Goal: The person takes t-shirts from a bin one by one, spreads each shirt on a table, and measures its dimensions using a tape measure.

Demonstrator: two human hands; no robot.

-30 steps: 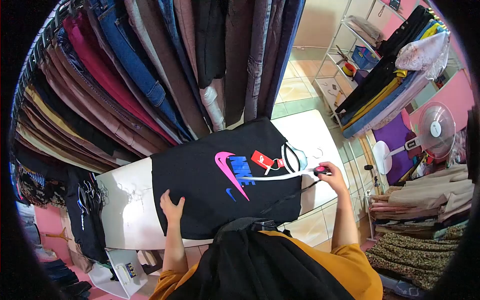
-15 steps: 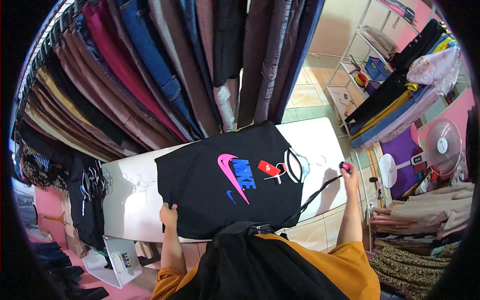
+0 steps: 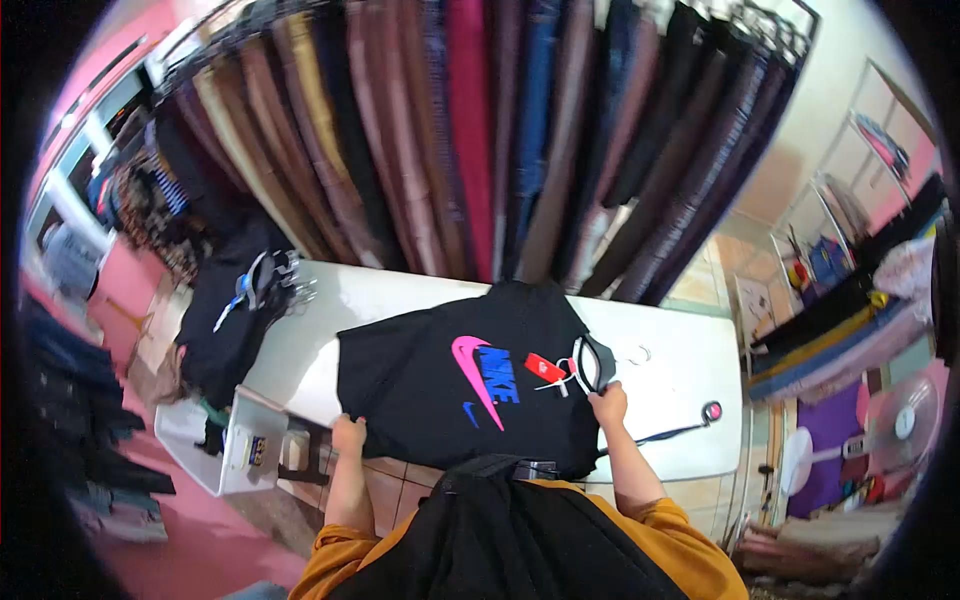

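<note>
A black T-shirt (image 3: 420, 370) with a pink and blue NIKE print lies flat on the white table (image 3: 690, 350). At its lower left hem corner, my left hand (image 3: 349, 436) is closed on the fabric. My right hand (image 3: 609, 405) pinches the shirt beside the neckline (image 3: 592, 365). A red tag (image 3: 543, 367) hangs near the collar. On the table's right part rests a round pink-and-black item (image 3: 712, 410) with a black strap (image 3: 670, 434).
Trousers (image 3: 465, 150) hang on a rack behind the table. Black clothes with hangers (image 3: 235, 300) lie at the table's left end, above a white bin (image 3: 240, 450). A shelf rack (image 3: 820, 210) and a fan (image 3: 905, 425) stand at the right.
My right hand has let go of the round pink-and-black item and moved left onto the shirt near the collar. My left hand still holds the hem. The view has turned left.
</note>
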